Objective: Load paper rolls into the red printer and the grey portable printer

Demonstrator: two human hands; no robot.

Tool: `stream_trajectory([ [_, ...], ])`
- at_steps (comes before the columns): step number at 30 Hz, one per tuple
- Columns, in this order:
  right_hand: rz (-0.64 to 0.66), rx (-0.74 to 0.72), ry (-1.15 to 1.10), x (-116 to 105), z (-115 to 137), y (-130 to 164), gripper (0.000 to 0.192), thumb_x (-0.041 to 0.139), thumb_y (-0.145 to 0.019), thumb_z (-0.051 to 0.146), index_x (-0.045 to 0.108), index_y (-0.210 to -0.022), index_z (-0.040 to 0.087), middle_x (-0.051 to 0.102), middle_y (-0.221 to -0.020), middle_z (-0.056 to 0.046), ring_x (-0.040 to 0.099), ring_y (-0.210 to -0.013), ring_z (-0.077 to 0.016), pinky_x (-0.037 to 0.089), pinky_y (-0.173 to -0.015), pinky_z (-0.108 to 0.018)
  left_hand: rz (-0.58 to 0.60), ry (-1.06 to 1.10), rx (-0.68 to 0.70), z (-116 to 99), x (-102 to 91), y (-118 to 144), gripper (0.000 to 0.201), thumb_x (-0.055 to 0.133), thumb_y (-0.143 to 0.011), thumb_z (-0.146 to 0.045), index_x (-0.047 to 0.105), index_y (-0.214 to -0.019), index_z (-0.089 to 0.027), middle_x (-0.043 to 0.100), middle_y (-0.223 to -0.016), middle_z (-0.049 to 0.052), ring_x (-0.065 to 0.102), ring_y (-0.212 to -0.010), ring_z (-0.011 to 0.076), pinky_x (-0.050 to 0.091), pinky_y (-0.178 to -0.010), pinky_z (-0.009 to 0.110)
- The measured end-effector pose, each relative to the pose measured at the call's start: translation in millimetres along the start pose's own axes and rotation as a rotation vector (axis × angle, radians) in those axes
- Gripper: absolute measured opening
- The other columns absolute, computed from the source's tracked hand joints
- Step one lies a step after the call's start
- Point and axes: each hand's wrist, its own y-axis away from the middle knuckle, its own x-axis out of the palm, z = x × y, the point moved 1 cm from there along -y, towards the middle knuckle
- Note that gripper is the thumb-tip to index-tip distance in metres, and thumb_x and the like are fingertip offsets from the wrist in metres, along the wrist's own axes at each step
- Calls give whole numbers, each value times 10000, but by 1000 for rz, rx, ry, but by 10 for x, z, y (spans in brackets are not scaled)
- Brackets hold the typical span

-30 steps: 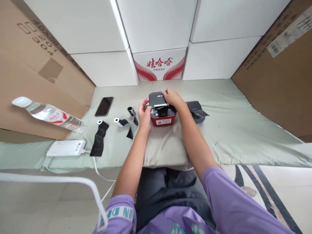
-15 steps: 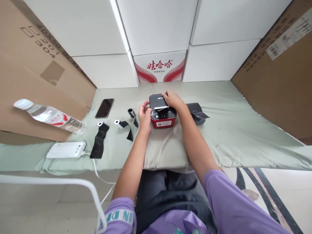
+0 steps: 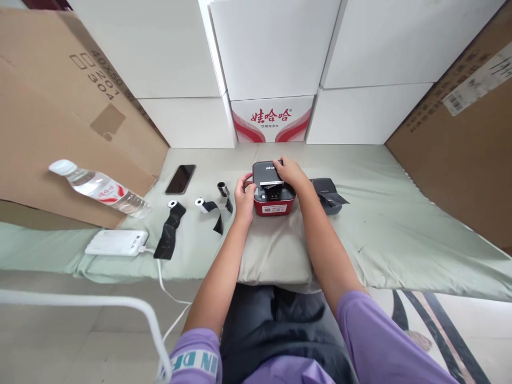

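A small red and black printer [image 3: 273, 209] sits on the cloth in front of me, a white label on its near side. Its dark lid stands slightly raised at the front, over an opening. My left hand [image 3: 245, 200] grips the left side of the printer, thumb near the top edge. On the right, my right hand [image 3: 291, 172] lies over the lid with its fingers curled on top, hiding part of it. Close by the right forearm rests a dark grey device [image 3: 328, 188] with a black strip hanging from it.
Left of the printer lie three small rolls with black strips [image 3: 170, 232] [image 3: 206, 205] [image 3: 224, 193] and a phone [image 3: 181, 179]. Farther left are a white power bank [image 3: 116, 242] with a cable and a leaning water bottle [image 3: 104, 188]. White boxes [image 3: 272, 48] and cardboard [image 3: 472, 160] surround the cloth-covered surface [image 3: 400, 234].
The whole view has shifted, so everything sits a little farther right and mostly lower. The loose piece at the lid's front edge looks more level. Both hands keep their places on the printer.
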Motion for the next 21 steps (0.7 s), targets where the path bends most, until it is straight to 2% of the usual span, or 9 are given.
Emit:
stream_trajectory([
  [6, -30, 33, -74, 54, -7, 25, 397, 430, -1038, 404, 643, -1222, 124, 701, -1274, -222, 639, -1196, -346, 469, -1035, -453, 2, 6, 24, 22, 4, -29, 415, 685, -717, -276, 678, -1124, -194, 712, -1152, 77, 652, -961, 158, 507, -789, 235],
  [8, -26, 38, -120, 1, -36, 102, 417, 467, -1023, 415, 624, -1277, 124, 698, -1287, -223, 642, -1201, -343, 466, -1058, -470, 5, 6, 21, 25, 3, -36, 418, 699, -706, -286, 681, -1113, -192, 715, -1135, 80, 655, -959, 167, 510, -786, 240],
  [10, -58, -6, -210, -149, -139, 231, 473, 529, -991, 452, 596, -1343, 143, 680, -1338, -210, 656, -1185, -322, 479, -1063, -471, 4, 1, 18, 29, -1, -40, 424, 702, -705, -295, 689, -1114, -186, 717, -1059, 69, 653, -917, 166, 506, -763, 244],
  [13, -275, -116, -355, -510, -505, 486, 487, 563, -949, 504, 622, -1312, 185, 697, -1317, -169, 687, -1110, -282, 519, -1019, -463, -5, -22, 24, 53, 0, -34, 421, 687, -727, -314, 701, -1126, -180, 700, -946, 45, 646, -868, 166, 505, -756, 257],
  [15, -447, -112, -380, -716, -867, 640, 391, 597, -904, 517, 693, -1101, 193, 762, -1107, -132, 699, -1048, -275, 517, -1018, -482, -32, -36, 44, 82, 3, -10, 396, 672, -749, -334, 701, -1113, -181, 700, -960, 49, 654, -905, 178, 516, -807, 278],
  [16, -485, -83, -418, -770, -1058, 693, 360, 633, -870, 519, 697, -1022, 199, 770, -1045, -116, 704, -1032, -273, 515, -1023, -489, -47, -46, 63, 96, 3, 12, 379, 656, -769, -344, 697, -1110, -183, 704, -994, 58, 659, -944, 188, 521, -845, 293],
  [17, -490, -51, -497, -785, -1239, 727, 350, 667, -833, 522, 690, -984, 207, 773, -1023, -104, 710, -1031, -271, 519, -1022, -488, -51, -65, 91, 109, 2, 42, 371, 637, -792, -352, 690, -1119, -185, 707, -1047, 70, 661, -995, 201, 522, -889, 311],
  [19, -400, 11, -705, -704, -1530, 738, 378, 674, -804, 551, 679, -989, 222, 776, -1064, -100, 712, -1075, -268, 526, -1023, -479, -9, -149, 182, 120, -7, 119, 401, 606, -844, -370, 664, -1200, -194, 689, -1206, 95, 642, -1139, 232, 506, -995, 352],
  [21, -306, 30, -809, -547, -1689, 698, 431, 703, -765, 579, 682, -1015, 229, 774, -1117, -107, 704, -1114, -273, 518, -1041, -472, 82, -283, 310, 113, -23, 199, 473, 597, -887, -397, 609, -1320, -206, 616, -1389, 114, 567, -1315, 262, 447, -1121, 394],
])
